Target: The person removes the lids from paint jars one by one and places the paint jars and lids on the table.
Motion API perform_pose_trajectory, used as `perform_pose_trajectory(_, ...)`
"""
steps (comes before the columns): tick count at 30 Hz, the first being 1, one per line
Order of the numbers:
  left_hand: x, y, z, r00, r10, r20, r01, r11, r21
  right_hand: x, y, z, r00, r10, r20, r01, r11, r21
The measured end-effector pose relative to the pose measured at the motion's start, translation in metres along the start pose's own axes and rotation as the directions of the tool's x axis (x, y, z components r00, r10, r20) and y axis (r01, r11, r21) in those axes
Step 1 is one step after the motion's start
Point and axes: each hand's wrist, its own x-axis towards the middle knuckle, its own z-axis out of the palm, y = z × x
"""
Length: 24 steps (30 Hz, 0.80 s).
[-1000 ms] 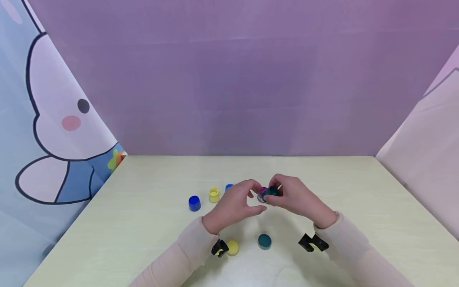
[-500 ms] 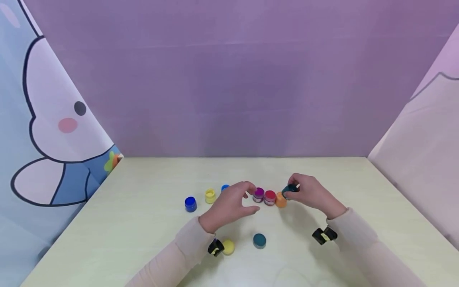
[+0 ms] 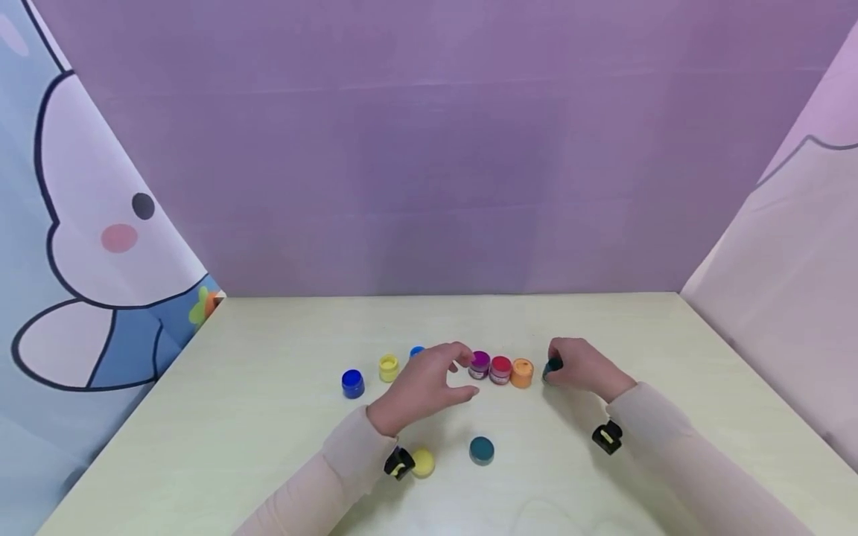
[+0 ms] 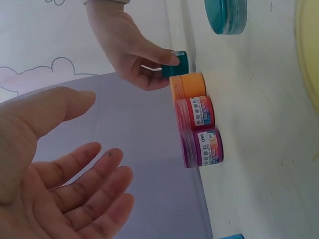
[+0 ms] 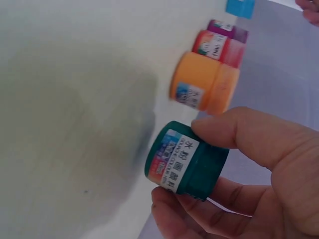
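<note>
My right hand (image 3: 586, 368) pinches a dark green paint jar (image 5: 184, 159) between thumb and fingers, at the right end of a row of jars. Whether its base touches the table, I cannot tell. Beside it stands an orange paint jar (image 3: 522, 374), then a red paint jar (image 3: 500, 370) and a purple paint jar (image 3: 479, 365). In the head view, my left hand (image 3: 425, 387) hovers left of the purple jar, fingers bent loosely and thumb apart. Nothing lies within it in the left wrist view. A teal lid (image 3: 481, 450) lies on the table between the forearms.
An uncovered yellow jar (image 3: 389, 368) and a dark blue jar (image 3: 353, 383) stand to the left. A lighter blue jar (image 3: 417, 351) is partly hidden behind my left hand. A yellow lid (image 3: 423, 463) lies by my left wrist. A purple backdrop (image 3: 429, 186) rises behind the table.
My right hand has carried the green jar rightward, from in front of the row past the orange jar, then lowered it. My left hand keeps its pose. The camera view has shifted slightly.
</note>
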Motion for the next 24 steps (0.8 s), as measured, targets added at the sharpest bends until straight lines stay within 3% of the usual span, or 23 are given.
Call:
perform_pose_trajectory(8, -0.001, -0.003, -0.001, 0.999, 0.007, 0.034, -0.008, 0.999, 0.044, 0.002, 0.005, 0.005, 0.998, 0.019, 0.052, -0.018, 0.999, -0.028)
perform_pose_trajectory(16, 0.000, -0.005, 0.001, 0.996, -0.035, 0.082, 0.029, 0.997, 0.074, 0.007, 0.002, 0.007, 0.997, 0.038, 0.067, -0.035, 0.999, -0.036)
perform_pose_trajectory(20, 0.001, -0.007, 0.001, 0.994, -0.039, 0.106, 0.028, 0.995, 0.096, 0.007, -0.005, 0.010, 0.999, -0.028, 0.022, 0.029, 1.000, -0.011)
perform_pose_trajectory(24, 0.000, -0.007, 0.001, 0.991, -0.047, 0.126, 0.034, 0.994, 0.104, 0.009, -0.011, 0.012, 0.989, -0.146, -0.031, 0.146, 0.989, 0.020)
